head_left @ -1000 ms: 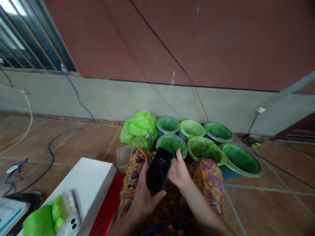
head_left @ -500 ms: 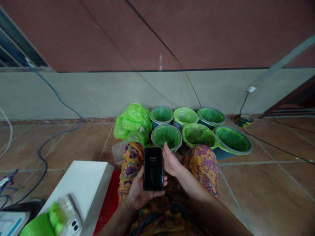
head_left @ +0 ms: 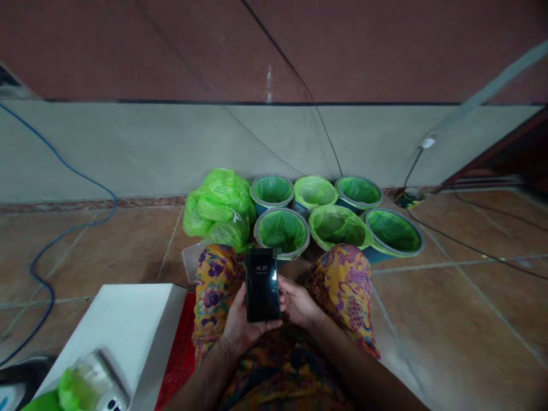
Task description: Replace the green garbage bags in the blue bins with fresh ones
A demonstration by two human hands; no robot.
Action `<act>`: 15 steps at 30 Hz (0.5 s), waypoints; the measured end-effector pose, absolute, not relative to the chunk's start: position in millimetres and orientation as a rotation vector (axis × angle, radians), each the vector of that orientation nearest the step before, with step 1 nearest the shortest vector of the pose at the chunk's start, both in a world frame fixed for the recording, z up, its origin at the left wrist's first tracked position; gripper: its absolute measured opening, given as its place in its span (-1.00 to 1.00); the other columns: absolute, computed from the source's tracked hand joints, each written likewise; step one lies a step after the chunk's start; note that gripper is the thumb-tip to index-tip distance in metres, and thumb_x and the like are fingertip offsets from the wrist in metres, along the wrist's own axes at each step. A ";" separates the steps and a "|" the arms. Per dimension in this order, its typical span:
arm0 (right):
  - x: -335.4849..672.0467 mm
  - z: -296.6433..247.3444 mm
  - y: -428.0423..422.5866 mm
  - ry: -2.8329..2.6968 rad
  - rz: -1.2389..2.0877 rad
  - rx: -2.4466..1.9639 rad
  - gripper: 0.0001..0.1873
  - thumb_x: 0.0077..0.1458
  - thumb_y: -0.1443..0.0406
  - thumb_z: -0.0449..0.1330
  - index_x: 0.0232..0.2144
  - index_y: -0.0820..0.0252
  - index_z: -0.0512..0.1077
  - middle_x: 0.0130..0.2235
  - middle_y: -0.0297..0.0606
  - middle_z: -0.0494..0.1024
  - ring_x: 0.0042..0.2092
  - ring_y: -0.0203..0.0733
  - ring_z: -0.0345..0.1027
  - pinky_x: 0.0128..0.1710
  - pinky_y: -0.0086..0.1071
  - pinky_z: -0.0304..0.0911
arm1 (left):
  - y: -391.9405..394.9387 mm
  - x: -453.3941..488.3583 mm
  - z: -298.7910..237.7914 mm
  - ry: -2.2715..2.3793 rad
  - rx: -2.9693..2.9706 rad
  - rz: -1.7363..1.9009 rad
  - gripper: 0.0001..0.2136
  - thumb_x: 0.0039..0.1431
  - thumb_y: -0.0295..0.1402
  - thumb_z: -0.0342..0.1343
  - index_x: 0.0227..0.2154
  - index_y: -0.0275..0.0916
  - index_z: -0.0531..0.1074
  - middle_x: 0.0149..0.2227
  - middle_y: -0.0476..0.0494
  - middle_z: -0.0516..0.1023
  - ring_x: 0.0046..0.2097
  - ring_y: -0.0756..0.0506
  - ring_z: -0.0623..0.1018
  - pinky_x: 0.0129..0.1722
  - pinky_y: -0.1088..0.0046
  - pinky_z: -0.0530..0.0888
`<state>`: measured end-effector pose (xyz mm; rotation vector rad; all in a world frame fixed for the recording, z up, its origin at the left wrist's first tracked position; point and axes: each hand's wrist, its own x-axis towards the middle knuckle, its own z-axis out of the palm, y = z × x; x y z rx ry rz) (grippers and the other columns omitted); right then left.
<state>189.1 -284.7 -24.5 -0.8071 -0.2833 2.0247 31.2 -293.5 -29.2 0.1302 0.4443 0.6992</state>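
Observation:
A black smartphone [head_left: 262, 297] lies face up in my left hand [head_left: 240, 328], its dim screen showing 15:21. The thumb runs along its left edge, and the fingers come round beneath it. My right hand [head_left: 299, 302] is at the phone's right edge, its fingers drawn together there against the side. Part of the right fingertips is hidden behind the phone. Both hands are above my lap, between my knees in patterned yellow trousers [head_left: 342, 285].
Several bins with green liners [head_left: 281, 234] stand by the wall, beside a heap of green plastic bags [head_left: 220, 200]. At left are a white box [head_left: 124, 314] carrying a second phone [head_left: 109, 382], a red perforated surface [head_left: 174, 354] and a blue cable [head_left: 64, 231]. A black cord [head_left: 462, 248] crosses the floor at right.
My right hand has gone from spread beside the phone, thumb raised, to closed at its right edge. The left hand still holds the phone. The view has shifted slightly.

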 end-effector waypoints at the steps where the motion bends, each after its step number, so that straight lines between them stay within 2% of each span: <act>1: 188.9 -25.3 -284.5 -0.276 2.025 -0.796 -0.66 -0.09 0.15 0.38 -0.31 0.22 0.44 -0.62 -0.54 0.27 -0.66 -0.51 0.05 -0.69 -0.62 -0.05 | -293.2 31.0 -31.9 0.435 0.124 0.697 -0.39 0.31 -0.01 -0.25 0.03 -0.46 0.42 -0.04 -0.49 0.54 -0.05 -0.30 0.57 -0.17 0.14 0.52; 4: 187.2 -29.6 -282.6 -0.229 2.003 -0.817 -0.65 -0.10 0.18 0.39 -0.28 0.23 0.45 -0.62 -0.54 0.27 -0.66 -0.52 0.04 -0.68 -0.63 -0.07 | -291.9 31.3 -36.2 0.450 0.114 0.701 -0.38 0.31 0.00 -0.26 0.03 -0.47 0.42 -0.04 -0.51 0.54 -0.05 -0.31 0.57 -0.21 0.14 0.54; 7: 186.1 -36.6 -279.9 -0.191 1.999 -0.873 -0.66 -0.11 0.17 0.39 -0.33 0.24 0.44 -0.64 -0.53 0.26 -0.67 -0.53 0.01 -0.69 -0.63 -0.10 | -290.1 32.6 -35.9 0.477 0.107 0.716 -0.37 0.31 -0.01 -0.27 0.01 -0.48 0.43 -0.06 -0.51 0.55 -0.08 -0.30 0.58 -0.23 0.17 0.55; 15: 194.2 -54.3 -272.7 -0.209 2.150 -0.803 -0.74 0.03 0.14 0.25 -0.43 0.23 0.38 -0.65 -0.50 0.25 -0.65 -0.46 0.05 -0.66 -0.58 -0.09 | -287.0 33.1 -38.1 0.452 0.111 0.709 -0.36 0.29 0.02 -0.27 0.01 -0.46 0.45 -0.09 -0.49 0.57 -0.12 -0.30 0.60 -0.26 0.13 0.56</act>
